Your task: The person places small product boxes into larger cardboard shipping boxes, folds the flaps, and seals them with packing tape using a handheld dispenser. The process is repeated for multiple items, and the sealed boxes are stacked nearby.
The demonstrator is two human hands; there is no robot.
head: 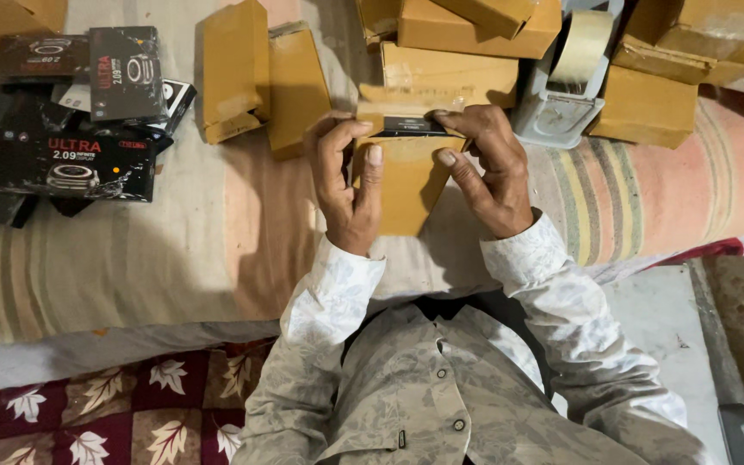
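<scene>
I hold a small brown cardboard box (406,181) between both hands, just above the striped cloth. My left hand (344,176) grips its left side, thumb lying on the front face. My right hand (488,168) grips the right side, fingers curled over the open top end. A black product box (406,126) sits inside the open top, only its edge showing. Both wrists wear pale patterned sleeves.
A pile of black product boxes (71,164) lies at the far left. Brown cartons (260,77) stand left of my hands and more cartons (467,52) crowd the back. A grey tape dispenser (561,86) with a tape roll rests right of them. The striped cloth (174,258) covers the surface.
</scene>
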